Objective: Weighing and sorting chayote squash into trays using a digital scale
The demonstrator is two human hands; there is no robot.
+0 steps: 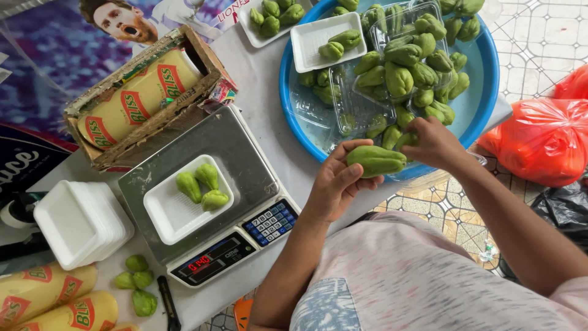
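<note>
while the left hand [335, 184] cups a firm, smooth green chayote [375, 160] round its middle, the right hand [433, 142] grips another in the blue basin [484, 92].

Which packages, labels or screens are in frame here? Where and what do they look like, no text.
Scale display: front of the steel scale, dark strip with red digits.
Keypad: right of the display, blue panel with white keys.
Yellow rolls: in a worn cardboard box, upper left, red-and-green labels.
More yellow rolls: bottom left corner, same labels.
Foam tray stack: left of the scale, white, square.
Poster: under the box, purple, printed.
</note>
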